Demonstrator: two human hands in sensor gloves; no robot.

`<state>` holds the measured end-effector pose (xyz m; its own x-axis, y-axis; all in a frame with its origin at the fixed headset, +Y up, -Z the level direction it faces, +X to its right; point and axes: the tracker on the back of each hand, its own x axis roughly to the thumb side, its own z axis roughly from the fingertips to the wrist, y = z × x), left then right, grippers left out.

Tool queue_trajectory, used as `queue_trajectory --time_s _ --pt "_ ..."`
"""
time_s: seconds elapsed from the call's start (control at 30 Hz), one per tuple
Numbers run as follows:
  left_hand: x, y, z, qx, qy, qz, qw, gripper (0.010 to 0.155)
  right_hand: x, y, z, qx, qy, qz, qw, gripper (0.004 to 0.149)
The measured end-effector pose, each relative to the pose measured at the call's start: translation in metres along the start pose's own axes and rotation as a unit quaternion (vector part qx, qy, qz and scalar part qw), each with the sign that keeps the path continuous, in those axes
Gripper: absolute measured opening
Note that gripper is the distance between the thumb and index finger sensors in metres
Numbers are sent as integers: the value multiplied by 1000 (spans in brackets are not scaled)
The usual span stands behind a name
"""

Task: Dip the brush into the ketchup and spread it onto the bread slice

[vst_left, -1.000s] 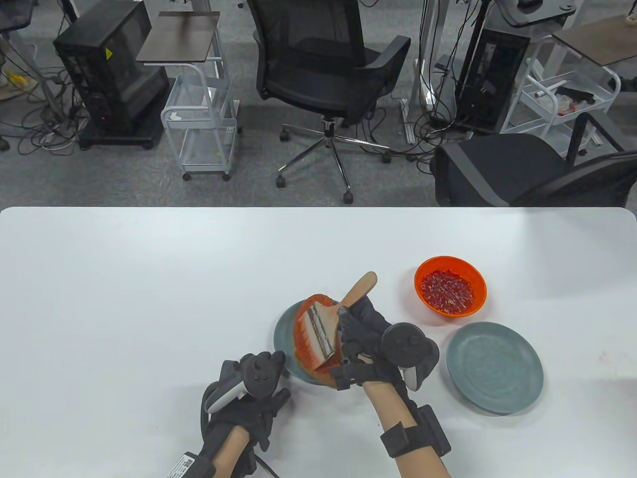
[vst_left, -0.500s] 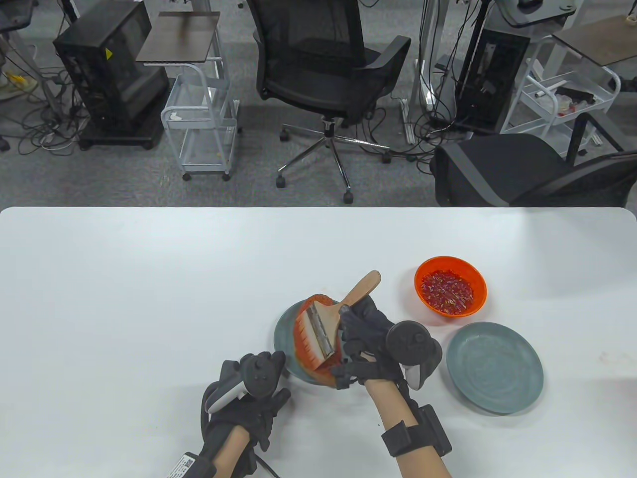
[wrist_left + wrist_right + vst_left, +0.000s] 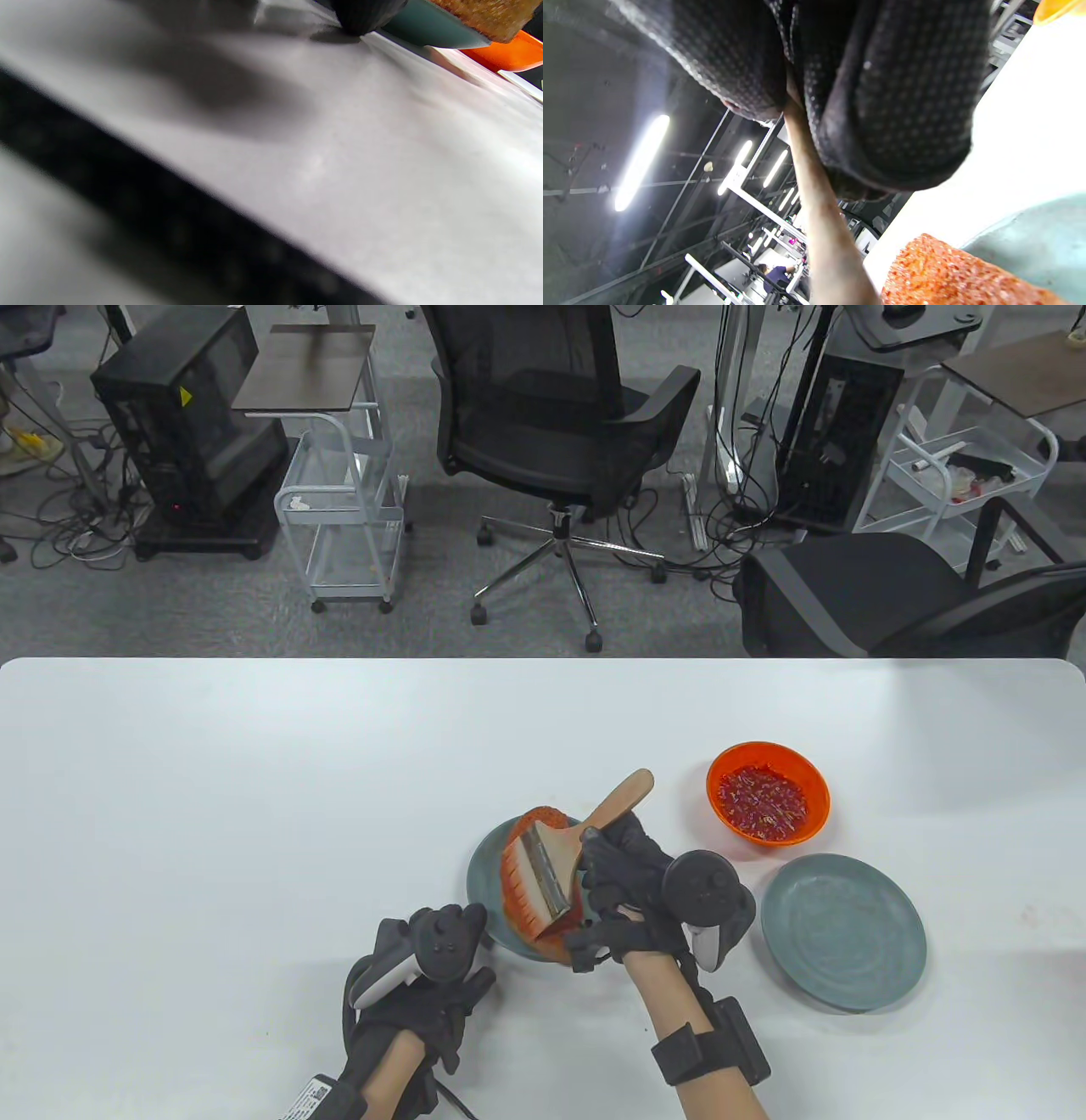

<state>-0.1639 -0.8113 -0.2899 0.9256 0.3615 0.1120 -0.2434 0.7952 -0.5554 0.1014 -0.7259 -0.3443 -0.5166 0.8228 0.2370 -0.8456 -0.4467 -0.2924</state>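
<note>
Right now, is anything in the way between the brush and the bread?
No, nothing visible. The right hand grips the brush by its wooden handle, and the red-stained bristles already lie on the bread slice on its plate.

The white table (image 3: 254, 780) carries a grey-green plate (image 3: 480, 875) under the bread, an orange bowl (image 3: 814, 806) of red bits behind an empty plate (image 3: 842, 931) to its right, and the gloved left hand (image 3: 424, 976) resting beside the first plate.

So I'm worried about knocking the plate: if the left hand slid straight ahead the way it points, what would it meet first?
Most likely the near rim of the plate under the bread; the left hand already sits close to it, though height is unclear.
</note>
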Motion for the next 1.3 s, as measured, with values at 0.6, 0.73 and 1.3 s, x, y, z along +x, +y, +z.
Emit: queue_trajectory --time_s 0.6,0.73,1.3 --pt "0 0 0 0 0 0 1000 71 -6 -1 0 -14 3 -6 1000 53" --pt "-1 0 0 -1 0 0 1000 72 4 -25 -5 -92 -97 128 983 53" --pt "-1 0 0 -1 1 1 1000 71 2 -23 -8 -74 -88 127 985 53"
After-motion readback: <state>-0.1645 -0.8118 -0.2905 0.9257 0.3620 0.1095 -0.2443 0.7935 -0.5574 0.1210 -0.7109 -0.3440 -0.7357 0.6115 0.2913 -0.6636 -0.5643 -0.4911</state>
